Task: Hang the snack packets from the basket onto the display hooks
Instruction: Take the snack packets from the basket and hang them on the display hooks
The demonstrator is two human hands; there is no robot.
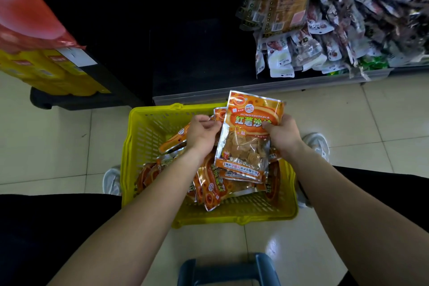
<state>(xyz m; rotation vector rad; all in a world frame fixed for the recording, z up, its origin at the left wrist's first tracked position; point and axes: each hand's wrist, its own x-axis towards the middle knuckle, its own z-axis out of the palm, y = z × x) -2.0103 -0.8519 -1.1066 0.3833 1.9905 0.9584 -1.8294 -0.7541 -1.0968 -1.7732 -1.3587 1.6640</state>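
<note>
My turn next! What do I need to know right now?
Right hand: gripping the top orange snack packet by its right edge, above the yellow basket.
Left hand: pinching packets at that stack's left side; which one it holds is unclear.
More orange packets lie in the basket.
Display packets hang at upper right.
Done: a packet picked up.
Left: hang it, then the remaining packets.

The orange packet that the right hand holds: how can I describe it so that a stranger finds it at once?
Find the yellow basket on the tiled floor below the snack display. Above its far right corner the right hand holds an orange snack packet up by its right edge. Unlike the packets lying in the basket, it is raised and faces the camera, with round chips showing through its clear window.
</note>
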